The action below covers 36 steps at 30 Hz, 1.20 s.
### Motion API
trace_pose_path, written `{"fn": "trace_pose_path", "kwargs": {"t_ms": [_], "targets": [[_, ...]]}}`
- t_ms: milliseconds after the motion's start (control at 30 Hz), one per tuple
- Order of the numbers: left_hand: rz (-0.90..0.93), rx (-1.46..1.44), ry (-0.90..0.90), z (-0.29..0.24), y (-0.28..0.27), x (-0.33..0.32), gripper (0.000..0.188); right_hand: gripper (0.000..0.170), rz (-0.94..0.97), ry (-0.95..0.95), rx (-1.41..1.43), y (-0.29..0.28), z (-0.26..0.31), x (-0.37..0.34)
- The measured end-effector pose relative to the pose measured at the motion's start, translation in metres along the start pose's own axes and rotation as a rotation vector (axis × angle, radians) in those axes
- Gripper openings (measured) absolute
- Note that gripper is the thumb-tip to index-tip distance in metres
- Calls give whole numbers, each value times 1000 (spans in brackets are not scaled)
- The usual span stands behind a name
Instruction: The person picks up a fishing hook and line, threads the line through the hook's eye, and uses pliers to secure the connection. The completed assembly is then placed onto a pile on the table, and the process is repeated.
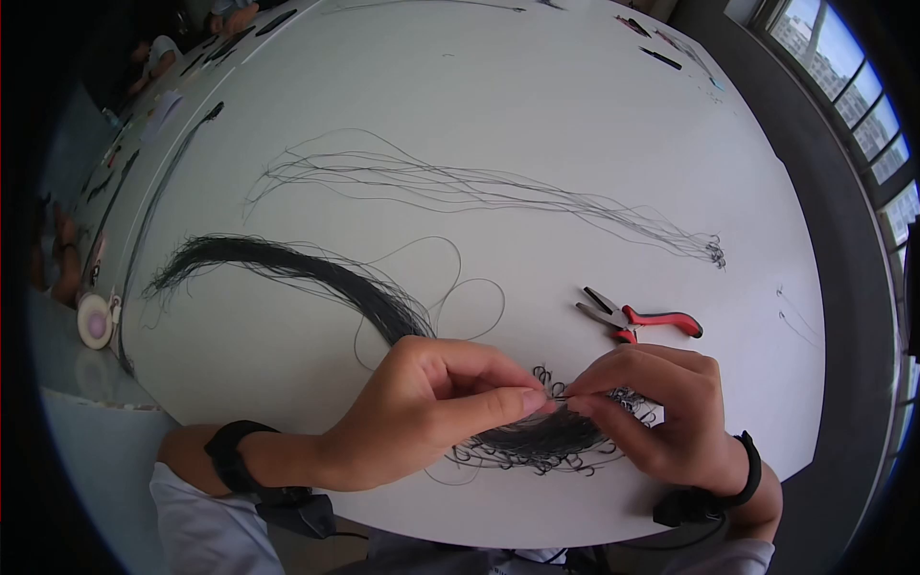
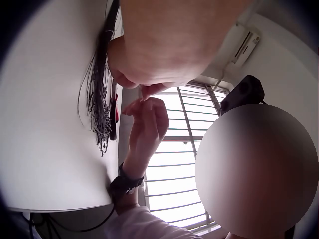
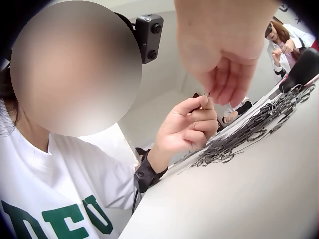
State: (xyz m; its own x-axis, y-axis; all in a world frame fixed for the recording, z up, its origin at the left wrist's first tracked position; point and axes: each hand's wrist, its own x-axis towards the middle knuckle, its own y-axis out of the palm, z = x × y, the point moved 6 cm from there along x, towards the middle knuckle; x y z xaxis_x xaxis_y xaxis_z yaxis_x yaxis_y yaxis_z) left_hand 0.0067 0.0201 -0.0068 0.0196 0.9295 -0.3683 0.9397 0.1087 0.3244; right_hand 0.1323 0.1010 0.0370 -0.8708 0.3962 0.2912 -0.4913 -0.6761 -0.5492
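Note:
My left hand and right hand meet fingertip to fingertip just above the table. Between thumb and index finger, each pinches a tiny dark fish hook, mostly hidden by the fingertips. Beneath them lies a thick bundle of dark fishing lines, its near end a mass of curled hooks. The left wrist view has these hooks beside the hands; the right wrist view shows the hook cluster behind my left fingers.
Red-handled pliers lie beyond my right hand. A thinner bunch of hooked lines stretches across the table. A black-handled tool lies at the far right, a white roll at the left edge. Other people sit at the far left.

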Motion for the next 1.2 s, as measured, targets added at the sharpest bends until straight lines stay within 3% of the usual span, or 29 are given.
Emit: {"fn": "trace_pose_path", "kwargs": {"t_ms": [33,100,133,200,233,300,433,633,800,1200], "targets": [[0,0,1,1,0,0,13,14,1,-1,-1,-2,1,0],[-66,96,102,-2,-6,0,12,17,-30,-99,-283,-10,8,0],[-68,95,106,0,-6,1,12,17,-28,-103,-284,-11,7,1],[-132,145,208,-5,-11,-1,12,22,-120,-74,-648,-19,4,1],[-135,146,214,-6,-11,-2,12,22,-120,-81,-650,-21,4,1],[-186,236,255,-11,-14,-3,11,24,-40,248,-728,-29,-17,-5],[-209,229,292,-12,-15,-3,11,22,25,299,-709,-32,-27,-17],[-230,188,351,-13,-18,-1,10,15,81,150,-712,-28,-28,-14],[-205,209,307,-14,-19,0,10,23,81,30,-388,-24,-14,-10],[-185,206,307,-15,-17,0,10,29,55,-115,-457,-18,-7,-9]]}}
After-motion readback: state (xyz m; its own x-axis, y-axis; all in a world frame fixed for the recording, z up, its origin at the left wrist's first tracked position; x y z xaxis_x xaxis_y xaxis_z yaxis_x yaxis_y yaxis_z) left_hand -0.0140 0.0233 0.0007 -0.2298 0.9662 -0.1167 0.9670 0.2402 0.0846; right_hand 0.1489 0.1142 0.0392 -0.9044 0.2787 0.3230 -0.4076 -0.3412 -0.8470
